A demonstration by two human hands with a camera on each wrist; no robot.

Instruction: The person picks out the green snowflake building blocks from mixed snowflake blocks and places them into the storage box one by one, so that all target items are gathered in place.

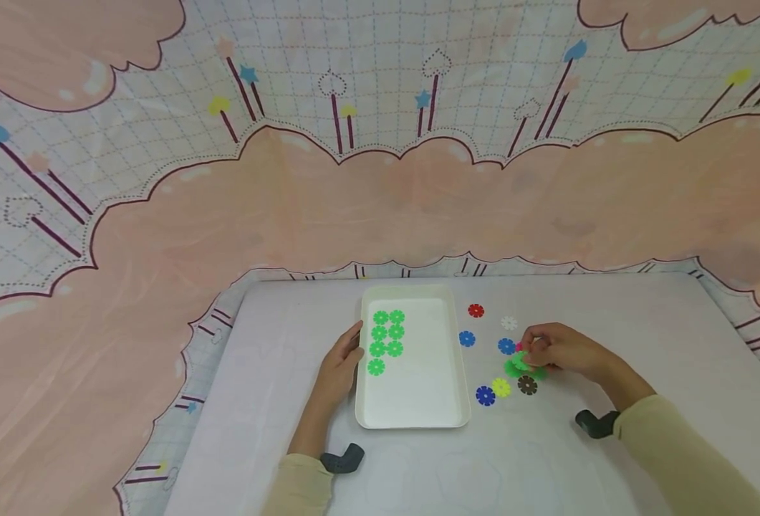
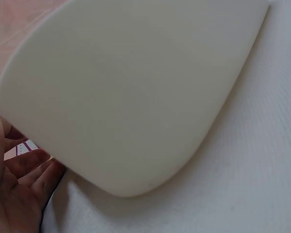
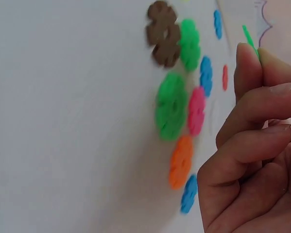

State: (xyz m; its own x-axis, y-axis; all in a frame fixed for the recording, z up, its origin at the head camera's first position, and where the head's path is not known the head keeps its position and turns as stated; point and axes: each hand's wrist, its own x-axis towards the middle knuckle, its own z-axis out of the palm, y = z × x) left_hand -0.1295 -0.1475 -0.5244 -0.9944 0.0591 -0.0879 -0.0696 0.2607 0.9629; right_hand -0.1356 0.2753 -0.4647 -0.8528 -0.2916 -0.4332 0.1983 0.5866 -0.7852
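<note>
Near the middle of the table is a white rectangular tray (image 1: 418, 401), bearing several green snowflake discs (image 1: 377, 349) in two columns on its left side. My left hand (image 1: 341, 365) holds the tray's left rim; in the left wrist view its fingers (image 2: 36, 179) meet the rim, partly hidden by the tray's pale wall (image 2: 135, 97). To the right of the tray, my right hand (image 1: 560, 349) pinches one green snowflake disc (image 3: 250, 41) between thumb and forefinger, seen edge-on in the right wrist view. Below that hand lie more green discs (image 3: 171, 107) and a pink disc (image 3: 196, 111).
Loose discs lie right of the tray: red (image 1: 475, 310), white (image 1: 509, 323), light blue (image 1: 466, 339), dark blue (image 1: 486, 395), yellow (image 1: 501, 388) and brown (image 1: 527, 385). An orange disc (image 3: 181, 162) shows in the right wrist view. A patterned cloth (image 1: 418, 208) hangs behind the table.
</note>
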